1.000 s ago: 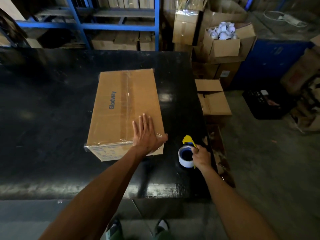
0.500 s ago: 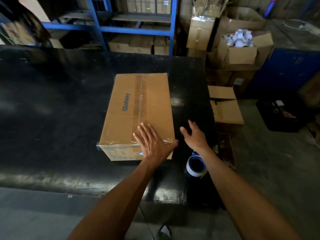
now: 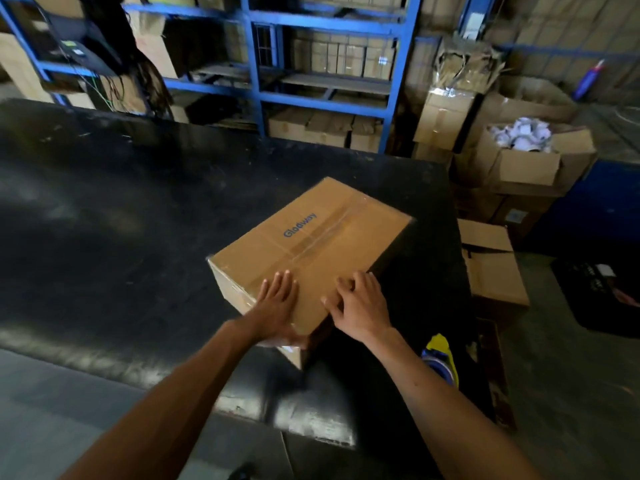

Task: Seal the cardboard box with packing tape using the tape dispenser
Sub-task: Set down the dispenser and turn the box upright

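A brown cardboard box (image 3: 311, 237) printed "Glodway" lies on the black table (image 3: 121, 237), turned at an angle, with clear tape along its top seam. My left hand (image 3: 277, 306) presses flat on the box's near corner, thumb wrapped over the edge. My right hand (image 3: 360, 303) rests on the box's near right edge with fingers curled on top. The blue and yellow tape dispenser (image 3: 440, 358) lies on the table by my right forearm, partly hidden by it.
Blue metal shelving (image 3: 325, 64) with cartons stands behind the table. Open cardboard boxes (image 3: 519, 161) are stacked at the right, one closed box (image 3: 491, 268) sits beside the table's right edge. A dark crate (image 3: 602, 292) is on the concrete floor.
My right hand let go of the tape dispenser and moved onto the box. The box has turned clockwise under both hands. The camera has lifted and shifted.
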The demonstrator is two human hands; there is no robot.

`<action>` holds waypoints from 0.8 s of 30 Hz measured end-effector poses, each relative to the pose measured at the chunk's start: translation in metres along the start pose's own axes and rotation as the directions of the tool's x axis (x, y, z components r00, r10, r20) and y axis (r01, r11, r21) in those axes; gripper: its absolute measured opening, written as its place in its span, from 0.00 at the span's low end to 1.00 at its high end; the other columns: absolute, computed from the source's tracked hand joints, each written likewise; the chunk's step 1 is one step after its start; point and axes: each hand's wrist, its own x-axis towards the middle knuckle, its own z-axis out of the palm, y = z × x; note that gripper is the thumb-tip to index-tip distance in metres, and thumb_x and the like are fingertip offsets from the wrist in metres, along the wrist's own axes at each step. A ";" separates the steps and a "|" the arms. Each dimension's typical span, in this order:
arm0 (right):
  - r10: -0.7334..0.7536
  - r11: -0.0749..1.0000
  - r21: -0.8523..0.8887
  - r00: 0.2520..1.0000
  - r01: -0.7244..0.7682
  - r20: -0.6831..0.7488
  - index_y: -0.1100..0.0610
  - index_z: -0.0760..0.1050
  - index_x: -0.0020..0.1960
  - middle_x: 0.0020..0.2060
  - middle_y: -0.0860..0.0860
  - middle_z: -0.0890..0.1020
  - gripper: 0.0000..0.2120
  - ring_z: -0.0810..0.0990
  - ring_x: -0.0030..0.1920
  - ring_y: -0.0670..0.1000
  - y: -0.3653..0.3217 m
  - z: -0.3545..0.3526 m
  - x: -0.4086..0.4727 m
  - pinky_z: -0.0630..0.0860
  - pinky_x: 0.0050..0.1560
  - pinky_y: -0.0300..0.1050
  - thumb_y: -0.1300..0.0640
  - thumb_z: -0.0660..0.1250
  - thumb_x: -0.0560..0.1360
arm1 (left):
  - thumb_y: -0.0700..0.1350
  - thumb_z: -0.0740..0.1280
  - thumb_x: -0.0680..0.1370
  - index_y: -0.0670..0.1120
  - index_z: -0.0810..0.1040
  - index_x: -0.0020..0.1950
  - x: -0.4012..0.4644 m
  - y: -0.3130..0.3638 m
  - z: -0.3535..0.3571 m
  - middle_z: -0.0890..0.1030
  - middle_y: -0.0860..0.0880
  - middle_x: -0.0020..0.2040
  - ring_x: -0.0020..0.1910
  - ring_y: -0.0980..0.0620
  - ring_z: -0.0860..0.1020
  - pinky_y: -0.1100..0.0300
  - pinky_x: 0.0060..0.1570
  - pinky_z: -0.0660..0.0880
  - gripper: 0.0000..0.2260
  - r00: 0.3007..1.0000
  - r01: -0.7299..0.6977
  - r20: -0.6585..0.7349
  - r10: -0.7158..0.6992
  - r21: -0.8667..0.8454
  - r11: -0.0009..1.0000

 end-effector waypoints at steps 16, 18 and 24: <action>0.222 0.962 -0.177 0.974 -0.210 0.049 0.40 0.62 0.73 0.65 0.56 0.70 0.31 0.69 0.60 0.59 -0.049 0.005 0.017 0.66 0.58 0.55 0.29 0.54 0.74 | 0.45 0.62 0.81 0.42 0.42 0.81 0.017 -0.117 -0.035 0.43 0.39 0.81 0.80 0.36 0.47 0.38 0.75 0.55 0.36 0.983 0.181 -0.026 -0.180 0.139 0.974; 0.323 0.940 -0.151 0.942 -0.307 0.092 0.36 0.58 0.74 0.70 0.58 0.64 0.34 0.63 0.67 0.61 -0.047 0.003 0.020 0.62 0.64 0.60 0.25 0.51 0.71 | 0.51 0.61 0.82 0.48 0.43 0.82 0.023 -0.105 -0.036 0.43 0.35 0.80 0.78 0.30 0.48 0.34 0.73 0.55 0.35 0.984 0.178 -0.015 -0.178 0.115 0.977; 0.434 0.900 -0.095 0.861 -0.425 0.265 0.32 0.40 0.75 0.79 0.58 0.43 0.35 0.42 0.76 0.69 -0.040 0.006 0.030 0.44 0.71 0.72 0.26 0.49 0.73 | 0.62 0.59 0.81 0.59 0.41 0.80 0.039 -0.101 -0.032 0.43 0.30 0.79 0.76 0.24 0.48 0.29 0.72 0.53 0.35 0.991 0.127 -0.062 -0.121 0.098 0.987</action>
